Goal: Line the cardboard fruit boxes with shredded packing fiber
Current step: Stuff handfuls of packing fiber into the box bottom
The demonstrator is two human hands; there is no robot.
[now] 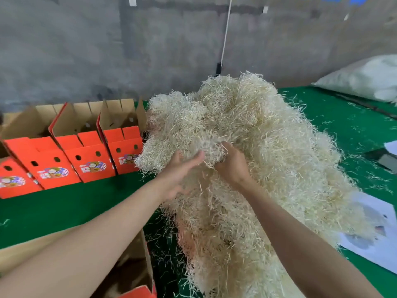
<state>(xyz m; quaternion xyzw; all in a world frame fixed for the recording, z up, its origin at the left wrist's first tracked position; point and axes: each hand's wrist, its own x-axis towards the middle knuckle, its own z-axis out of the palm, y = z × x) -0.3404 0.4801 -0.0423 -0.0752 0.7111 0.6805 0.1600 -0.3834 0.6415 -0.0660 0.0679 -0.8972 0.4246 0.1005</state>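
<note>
Head cam: big pile of shredded fiber (268,147) sits on the green worktop (64,211), long axis running near-to-far. Right hand (233,166) has its fingers curled into a clump mid-pile. Left hand (178,175) is mostly flat, thumb out, pressing the same clump. 4 orange boxes (90,162) in a row on the left w/ flaps up, plus 1 open box (133,265) under the left arm. Box labels too blurry to read.

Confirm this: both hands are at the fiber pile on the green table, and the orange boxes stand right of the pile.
Not quite. The head view shows the orange boxes standing left of the fiber pile, not right. The left hand and right hand are both at the pile on the green table.
</note>
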